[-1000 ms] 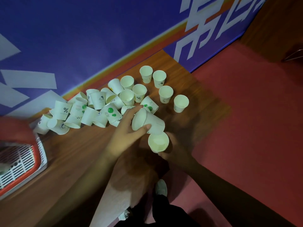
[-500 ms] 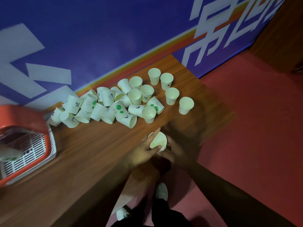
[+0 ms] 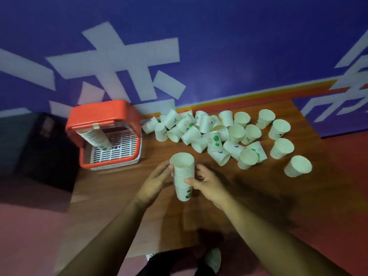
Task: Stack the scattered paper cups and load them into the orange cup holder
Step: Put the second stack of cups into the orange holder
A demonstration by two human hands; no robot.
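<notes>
While the right hand's (image 3: pixel 207 185) fingers grip the stack of cups (image 3: pixel 183 174) upright over the surface (image 3: pixel 111 196) and the left hand's (image 3: pixel 155 184) straight fingers steady it, I'd carry it level to the orange cup holder (image 3: pixel 103 114), nearby.

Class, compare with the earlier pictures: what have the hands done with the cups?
The cup the left hand held sideways now sits nested in the stack, which the right hand grips upright, left fingers against it. The scattered cups lie as before.
</notes>
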